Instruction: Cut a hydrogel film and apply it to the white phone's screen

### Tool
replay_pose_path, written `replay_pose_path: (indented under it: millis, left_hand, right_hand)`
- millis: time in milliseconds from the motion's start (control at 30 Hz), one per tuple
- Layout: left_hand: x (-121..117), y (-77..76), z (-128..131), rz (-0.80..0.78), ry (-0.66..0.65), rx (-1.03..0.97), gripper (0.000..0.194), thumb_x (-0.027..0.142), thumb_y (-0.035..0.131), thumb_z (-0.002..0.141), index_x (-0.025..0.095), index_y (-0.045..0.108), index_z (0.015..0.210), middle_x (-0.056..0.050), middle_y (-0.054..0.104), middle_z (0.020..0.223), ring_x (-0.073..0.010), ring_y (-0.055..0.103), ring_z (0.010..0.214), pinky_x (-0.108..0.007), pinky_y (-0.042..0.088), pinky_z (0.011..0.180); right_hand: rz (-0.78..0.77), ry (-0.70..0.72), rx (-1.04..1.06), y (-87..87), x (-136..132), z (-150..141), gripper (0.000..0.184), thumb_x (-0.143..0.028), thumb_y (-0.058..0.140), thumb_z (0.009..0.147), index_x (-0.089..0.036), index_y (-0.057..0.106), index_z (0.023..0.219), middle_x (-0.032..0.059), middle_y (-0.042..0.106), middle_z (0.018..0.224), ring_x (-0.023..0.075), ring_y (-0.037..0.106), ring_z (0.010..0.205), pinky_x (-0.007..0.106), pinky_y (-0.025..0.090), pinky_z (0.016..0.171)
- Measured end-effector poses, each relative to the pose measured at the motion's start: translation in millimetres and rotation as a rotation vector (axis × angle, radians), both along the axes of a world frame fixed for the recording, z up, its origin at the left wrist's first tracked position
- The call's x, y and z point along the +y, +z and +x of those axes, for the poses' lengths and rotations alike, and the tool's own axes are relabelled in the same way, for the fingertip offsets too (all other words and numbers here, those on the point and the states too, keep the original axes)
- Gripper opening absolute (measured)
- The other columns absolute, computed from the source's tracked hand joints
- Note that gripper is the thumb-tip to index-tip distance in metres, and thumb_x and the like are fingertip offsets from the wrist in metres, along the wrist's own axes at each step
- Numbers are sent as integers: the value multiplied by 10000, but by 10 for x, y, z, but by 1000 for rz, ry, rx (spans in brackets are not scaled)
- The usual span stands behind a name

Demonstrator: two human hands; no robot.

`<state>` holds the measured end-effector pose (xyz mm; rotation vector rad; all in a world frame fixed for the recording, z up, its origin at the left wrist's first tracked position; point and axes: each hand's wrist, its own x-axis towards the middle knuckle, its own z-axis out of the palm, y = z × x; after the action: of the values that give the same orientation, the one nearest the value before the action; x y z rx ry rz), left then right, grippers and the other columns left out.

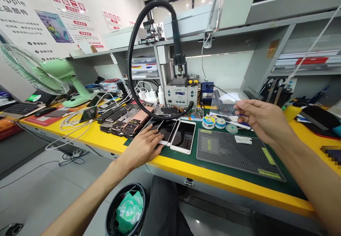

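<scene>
Nearest to the onlooker, a black wastebasket (125,207) with a green plastic bag inside stands on the floor, under the front edge of the bench (226,183). The left hand (141,148) lies open and relaxed, not clenched, and its fingertips (156,135) touch the side of a black-faced smartphone (166,131) without grasping it. Just beside this phone lies a white-framed smartphone (183,135). The long axis of both phones runs away from the person, tilted a little to the right, and the left hand is clearly the nearer one to them. The right hand (262,120) is also open, holds nothing, and hangs in the air above the bench, well apart from the phones. Below it are two small spools (214,123), a green roll (231,128), and a grey perforated mat (239,156) with a white wipe (243,139) on it. Farther back, rows of phones (125,120) lie left of a hot-air rework station (181,94) with a black gooseneck hose (130,62). A green fan (45,72) stands at the far left. On the wall, one poster (14,2) shows the readable word "Apple"; other writing is too small for me to read.
</scene>
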<state>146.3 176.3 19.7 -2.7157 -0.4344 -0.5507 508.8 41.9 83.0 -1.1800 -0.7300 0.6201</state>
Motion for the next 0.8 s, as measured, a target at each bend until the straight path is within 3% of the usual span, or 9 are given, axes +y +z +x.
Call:
replay_pose_path:
  millis: [200, 433, 667, 800]
  left_hand:
    - [-21, -60, 16, 69, -15, -80, 294, 201, 559, 986, 171, 755, 1204, -117, 807, 1151, -268, 765, 1080, -509, 535, 1120]
    - [-126, -171, 90, 228, 23, -232, 264, 115, 585, 950, 194, 730, 1157, -118, 814, 1118, -278, 787, 992, -436, 649, 895]
    - [-326, -155, 236, 320, -62, -326, 524, 95, 655, 907, 233, 579, 1407, -75, 819, 1127, -251, 787, 1027, -388, 636, 938]
    - [-410, -156, 413, 334, -126, -327, 403, 78, 691, 887, 179, 650, 1274, -91, 821, 1124, -249, 790, 1024, -393, 643, 941]
  right_hand:
    - [11, 7, -4, 7, -14, 3, 340, -343, 986, 593, -126, 777, 750, 68, 656, 757, 158, 593, 709, 172, 536, 467]
    - [31, 22, -7, -8, -9, 27, 379, -394, 995, 568, -141, 776, 747, 57, 663, 773, 149, 594, 693, 182, 542, 468]
    - [40, 15, -10, 23, -28, 8, 373, -382, 986, 583, -131, 769, 753, 61, 666, 753, 141, 591, 657, 200, 532, 469]
    - [47, 30, -12, 4, -30, 43, 364, -393, 974, 618, -137, 772, 780, 60, 670, 772, 145, 595, 664, 207, 537, 479]
